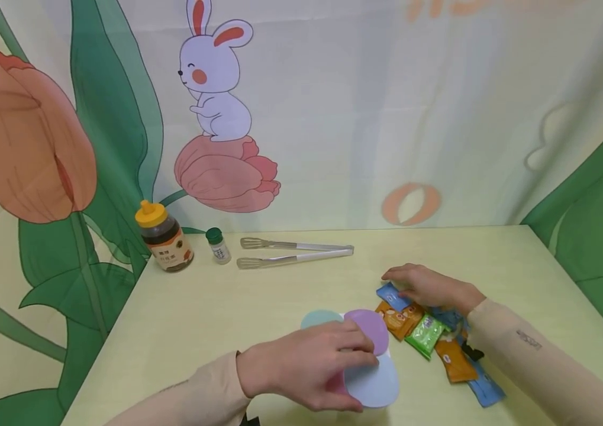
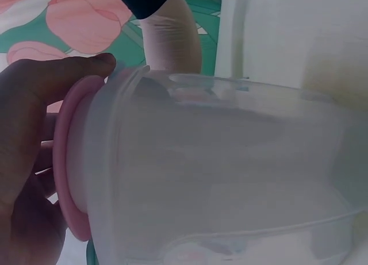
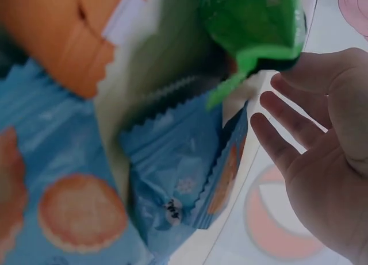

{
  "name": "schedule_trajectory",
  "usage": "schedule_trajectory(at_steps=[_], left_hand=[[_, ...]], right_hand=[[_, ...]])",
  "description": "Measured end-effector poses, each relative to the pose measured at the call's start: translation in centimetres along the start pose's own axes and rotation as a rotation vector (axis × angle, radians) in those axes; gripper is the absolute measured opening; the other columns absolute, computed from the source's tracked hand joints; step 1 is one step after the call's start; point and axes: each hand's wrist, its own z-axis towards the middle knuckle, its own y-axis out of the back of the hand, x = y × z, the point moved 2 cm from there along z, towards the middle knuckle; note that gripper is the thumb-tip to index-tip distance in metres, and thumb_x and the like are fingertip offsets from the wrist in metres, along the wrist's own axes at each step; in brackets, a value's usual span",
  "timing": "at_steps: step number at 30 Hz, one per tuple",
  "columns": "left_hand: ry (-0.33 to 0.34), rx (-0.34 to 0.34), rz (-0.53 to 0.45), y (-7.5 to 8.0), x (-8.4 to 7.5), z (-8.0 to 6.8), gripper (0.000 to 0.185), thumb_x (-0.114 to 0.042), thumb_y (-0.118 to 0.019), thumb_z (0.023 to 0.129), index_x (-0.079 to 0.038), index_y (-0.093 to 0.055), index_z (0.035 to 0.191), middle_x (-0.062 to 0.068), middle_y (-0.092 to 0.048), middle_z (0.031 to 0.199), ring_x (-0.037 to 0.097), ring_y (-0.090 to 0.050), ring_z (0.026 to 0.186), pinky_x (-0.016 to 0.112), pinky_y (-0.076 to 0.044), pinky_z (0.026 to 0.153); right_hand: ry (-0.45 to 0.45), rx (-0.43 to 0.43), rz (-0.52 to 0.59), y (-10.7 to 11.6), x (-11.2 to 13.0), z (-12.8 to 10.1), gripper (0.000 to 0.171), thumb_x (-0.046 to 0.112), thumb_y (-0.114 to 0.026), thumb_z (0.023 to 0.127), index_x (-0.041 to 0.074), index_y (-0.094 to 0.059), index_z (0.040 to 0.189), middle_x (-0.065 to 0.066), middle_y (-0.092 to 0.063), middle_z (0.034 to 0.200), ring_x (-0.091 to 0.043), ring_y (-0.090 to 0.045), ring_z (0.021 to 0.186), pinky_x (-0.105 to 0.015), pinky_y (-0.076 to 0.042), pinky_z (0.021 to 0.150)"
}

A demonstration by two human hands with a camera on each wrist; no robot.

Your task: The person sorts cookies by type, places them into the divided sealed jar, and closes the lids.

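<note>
My left hand [image 1: 314, 364] grips the lid [image 1: 373, 381] of a translucent plastic container [image 2: 224, 156]. The lid has teal, purple, blue and pink rounded lobes. In the left wrist view, the thumb lies along the lid's edge and the fingers pass behind its pink lobe [image 2: 72, 161]. Over a pile of small snack packets, my right hand [image 1: 431, 287] has its fingers loosely extended around a blue packet [image 1: 393, 297]. The pile includes orange packets [image 1: 455, 360] and a green packet [image 1: 426, 334]. In the right wrist view, the thumb is close to the green packet [image 3: 253, 23]; contact is unclear.
At the back left stand a honey-like jar with a yellow cap [image 1: 164, 236] and a small green-capped shaker [image 1: 218, 245]. Metal tongs [image 1: 296, 254] lie spread along the back. A printed curtain [image 1: 322, 118] hangs behind the pale table [image 1: 200, 313].
</note>
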Motion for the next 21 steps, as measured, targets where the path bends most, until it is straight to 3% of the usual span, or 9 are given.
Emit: schedule_trajectory(at_steps=[10, 16, 21], left_hand=[[0.003, -0.018, 0.008, 0.0, -0.7, 0.2, 0.044, -0.05, -0.071, 0.082, -0.014, -0.066, 0.106, -0.003, -0.056, 0.108, 0.01, -0.052, 0.097, 0.015, -0.045, 0.089], [0.017, -0.043, 0.057, -0.3, -1.0, 0.3, 0.043, -0.054, -0.069, 0.082, -0.016, -0.066, 0.101, -0.004, -0.056, 0.104, 0.008, -0.051, 0.094, 0.014, -0.046, 0.086], [0.031, -0.057, 0.074, -0.1, -1.2, 0.6, 0.038, -0.051, -0.07, 0.08, -0.016, -0.067, 0.096, -0.005, -0.054, 0.094, 0.008, -0.049, 0.085, 0.014, -0.045, 0.077]], right_hand=[[-0.01, 0.039, 0.007, -0.1, 0.4, 0.1, 0.04, -0.003, -0.06, 0.09, 0.003, -0.06, 0.13, -0.014, -0.062, 0.128, -0.034, -0.056, 0.119, -0.053, -0.047, 0.102], [-0.017, 0.025, -0.012, -0.1, 0.3, 0.3, 0.035, 0.001, -0.066, 0.088, 0.007, -0.066, 0.123, -0.005, -0.062, 0.113, -0.021, -0.06, 0.1, -0.039, -0.055, 0.087], [-0.069, 0.001, 0.011, 0.5, 0.2, 0.2, 0.03, 0.007, -0.071, 0.086, 0.008, -0.068, 0.116, -0.001, -0.062, 0.107, -0.016, -0.059, 0.091, -0.03, -0.055, 0.078]])
